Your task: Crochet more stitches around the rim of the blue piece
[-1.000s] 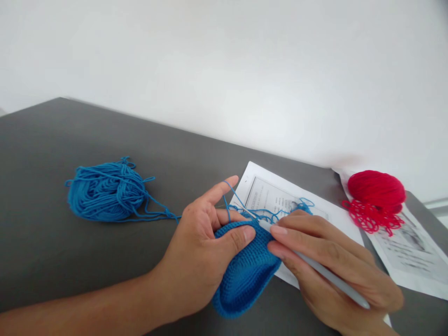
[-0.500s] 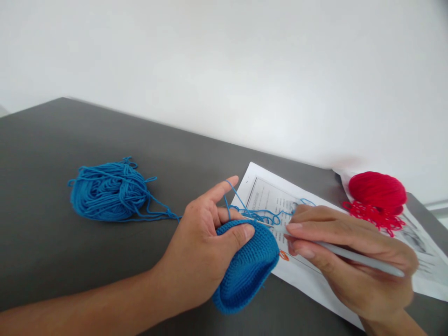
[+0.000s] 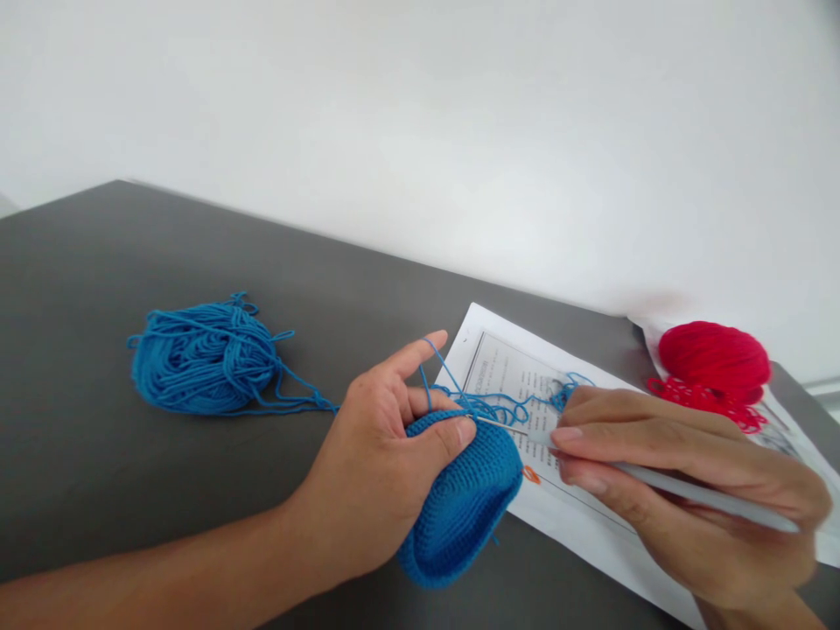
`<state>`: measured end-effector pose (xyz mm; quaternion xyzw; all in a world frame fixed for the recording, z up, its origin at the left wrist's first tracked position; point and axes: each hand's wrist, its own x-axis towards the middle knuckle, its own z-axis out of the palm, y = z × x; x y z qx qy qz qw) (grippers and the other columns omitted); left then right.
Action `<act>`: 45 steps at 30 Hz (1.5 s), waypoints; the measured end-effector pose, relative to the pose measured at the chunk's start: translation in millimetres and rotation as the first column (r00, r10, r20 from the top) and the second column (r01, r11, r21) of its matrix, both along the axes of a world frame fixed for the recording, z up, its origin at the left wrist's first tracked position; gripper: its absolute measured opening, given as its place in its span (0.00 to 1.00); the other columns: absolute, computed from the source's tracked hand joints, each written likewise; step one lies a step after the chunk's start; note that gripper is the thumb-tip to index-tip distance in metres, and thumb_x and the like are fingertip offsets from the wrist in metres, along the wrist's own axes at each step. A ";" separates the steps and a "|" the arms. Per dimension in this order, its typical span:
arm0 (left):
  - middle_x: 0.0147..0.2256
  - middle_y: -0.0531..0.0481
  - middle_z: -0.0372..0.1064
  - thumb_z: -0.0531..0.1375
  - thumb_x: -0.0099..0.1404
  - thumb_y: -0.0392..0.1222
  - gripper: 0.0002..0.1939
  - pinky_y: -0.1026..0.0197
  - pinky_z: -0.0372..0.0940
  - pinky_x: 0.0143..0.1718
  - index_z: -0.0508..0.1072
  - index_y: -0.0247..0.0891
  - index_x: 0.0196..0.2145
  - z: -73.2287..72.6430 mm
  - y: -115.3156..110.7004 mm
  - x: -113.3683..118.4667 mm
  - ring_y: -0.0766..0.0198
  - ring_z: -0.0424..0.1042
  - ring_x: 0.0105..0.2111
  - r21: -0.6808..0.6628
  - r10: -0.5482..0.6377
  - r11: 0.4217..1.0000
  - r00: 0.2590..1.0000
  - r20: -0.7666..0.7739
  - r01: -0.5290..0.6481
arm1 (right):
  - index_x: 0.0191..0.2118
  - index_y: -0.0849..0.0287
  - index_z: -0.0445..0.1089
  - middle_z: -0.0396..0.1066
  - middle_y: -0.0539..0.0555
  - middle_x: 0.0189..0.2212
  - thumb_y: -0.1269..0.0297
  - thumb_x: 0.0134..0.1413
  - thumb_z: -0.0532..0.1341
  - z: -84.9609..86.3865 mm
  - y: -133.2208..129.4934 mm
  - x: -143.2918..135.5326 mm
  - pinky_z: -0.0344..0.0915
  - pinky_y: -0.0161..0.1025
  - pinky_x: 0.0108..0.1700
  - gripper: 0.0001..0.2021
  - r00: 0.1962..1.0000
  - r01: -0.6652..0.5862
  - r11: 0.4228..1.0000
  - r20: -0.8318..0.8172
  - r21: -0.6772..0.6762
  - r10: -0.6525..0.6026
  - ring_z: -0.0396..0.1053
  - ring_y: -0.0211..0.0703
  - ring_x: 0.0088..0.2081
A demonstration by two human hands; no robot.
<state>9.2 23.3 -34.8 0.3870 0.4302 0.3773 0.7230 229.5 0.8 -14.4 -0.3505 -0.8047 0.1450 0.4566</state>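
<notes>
My left hand (image 3: 387,464) pinches the top edge of a blue crocheted piece (image 3: 476,499), thumb in front. Blue yarn loops over its raised index finger and runs down to the piece's edge. My right hand (image 3: 682,481) grips a crochet hook (image 3: 709,497) with a grey handle. The hook's metal shaft points left, its tip at the piece's top edge beside my left thumb. An orange loop marker (image 3: 531,474) hangs at the piece's right side. Loose blue strands lie behind the piece.
A blue yarn skein (image 3: 203,359) lies on the dark table (image 3: 276,262) at left, its strand leading to my left hand. Under the work is a printed sheet (image 3: 591,525). At right, a red yarn ball (image 3: 715,360) rests on another paper. A white wall stands behind.
My right hand and the hook have moved to the right, drawing the metal shaft back from the piece's edge. My left hand and the blue piece have hardly moved.
</notes>
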 end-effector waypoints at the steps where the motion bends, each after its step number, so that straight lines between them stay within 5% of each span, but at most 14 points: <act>1: 0.28 0.49 0.79 0.73 0.54 0.35 0.52 0.70 0.56 0.19 0.59 0.36 0.73 0.0 0.3 0.2 0.70 0.63 0.17 -0.006 0.004 1.000 1.000 0.005 -0.004 | 0.47 0.52 0.84 0.83 0.52 0.30 0.79 0.55 0.70 0.8 0.3 -0.9 0.79 0.42 0.24 0.17 1.000 0.006 1.000 -0.002 0.016 -0.005 0.82 0.50 0.29; 13: 0.29 0.50 0.79 0.71 0.57 0.36 0.47 0.70 0.56 0.18 0.62 0.38 0.72 -0.6 -0.5 2.9 0.71 0.63 0.17 0.050 0.058 0.997 0.998 -0.027 -0.057 | 0.44 0.52 0.84 0.84 0.51 0.32 0.79 0.53 0.71 -5.1 -8.5 -7.0 0.81 0.39 0.27 0.16 0.991 0.128 0.990 0.030 0.064 -0.130 0.82 0.47 0.29; 18: 0.30 0.50 0.82 0.68 0.61 0.34 0.45 0.68 0.58 0.21 0.60 0.37 0.73 6.1 -2.8 2.2 0.68 0.67 0.20 0.191 0.064 0.981 0.981 -0.183 -0.029 | 0.45 0.51 0.83 0.84 0.52 0.32 0.75 0.56 0.71 -8.5 -11.1 -4.5 0.82 0.40 0.27 0.13 0.979 0.178 0.978 0.078 0.110 -0.187 0.81 0.47 0.26; 27: 0.22 0.54 0.78 0.68 0.59 0.34 0.34 0.63 0.60 0.25 0.75 0.38 0.64 11.3 -8.2 8.5 0.62 0.68 0.19 0.379 0.262 0.914 0.922 -0.285 -0.143 | 0.50 0.46 0.82 0.85 0.52 0.36 0.71 0.59 0.70 -12.6 -21.1 -5.1 0.85 0.43 0.31 0.16 0.980 0.147 0.984 0.122 0.099 -0.158 0.84 0.52 0.31; 36: 0.22 0.57 0.74 0.66 0.65 0.39 0.35 0.64 0.58 0.23 0.69 0.34 0.69 10.7 -6.7 6.1 0.65 0.62 0.19 0.395 0.164 0.919 0.904 -0.396 0.006 | 0.49 0.59 0.79 0.84 0.53 0.36 0.72 0.63 0.67 -19.6 -22.6 -21.7 0.83 0.33 0.35 0.10 0.947 0.193 0.951 0.209 0.240 -0.245 0.82 0.43 0.30; 40: 0.24 0.54 0.78 0.66 0.66 0.40 0.37 0.65 0.63 0.27 0.66 0.35 0.71 7.8 -9.4 6.9 0.63 0.69 0.24 0.355 0.100 0.935 0.944 -0.315 0.019 | 0.51 0.58 0.78 0.84 0.53 0.35 0.74 0.62 0.68 -17.7 -19.2 -25.5 0.82 0.32 0.34 0.13 0.972 0.148 0.971 0.152 0.189 -0.178 0.82 0.42 0.30; 45: 0.29 0.54 0.83 0.70 0.62 0.33 0.43 0.68 0.68 0.32 0.63 0.37 0.72 6.6 -7.4 7.7 0.65 0.75 0.29 0.197 0.016 0.980 1.000 -0.003 -0.015 | 0.50 0.58 0.81 0.82 0.52 0.31 0.82 0.56 0.69 -14.2 -15.0 -29.6 0.80 0.33 0.29 0.19 0.989 0.119 0.993 -0.090 0.025 -0.116 0.81 0.41 0.30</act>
